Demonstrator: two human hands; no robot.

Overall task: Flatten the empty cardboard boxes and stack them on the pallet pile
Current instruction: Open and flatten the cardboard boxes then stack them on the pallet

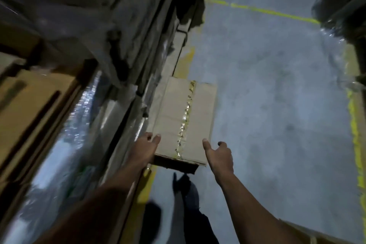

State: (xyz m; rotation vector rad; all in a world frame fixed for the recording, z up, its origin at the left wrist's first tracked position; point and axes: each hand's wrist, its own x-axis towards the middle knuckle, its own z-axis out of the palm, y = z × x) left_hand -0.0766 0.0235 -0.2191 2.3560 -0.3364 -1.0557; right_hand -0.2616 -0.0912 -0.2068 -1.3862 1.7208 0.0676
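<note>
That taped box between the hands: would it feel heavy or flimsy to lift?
Probably light: the box looks open and hollow at its near end. Likely a bit flimsy too, since its top panels show creases and the tape along the seam is wrinkled. With the left hand and right hand at opposite sides, it may flex inward if squeezed.

Two bare forearms run up from the bottom edge of the frame toward its middle, with no sleeves, cuffs, gloves, watch or bands showing on them. The left hand point(145, 147) sits just left of centre and the right hand point(218, 155) just right of centre; both are bare, with short nails on the thumbs. In the lower middle of the frame, between the forearms, dark trousers point(193, 204) show, loose in the leg and heavily blurred. A dark shoe point(152, 214) lies to their left, its shape too smeared to tell further.
</note>
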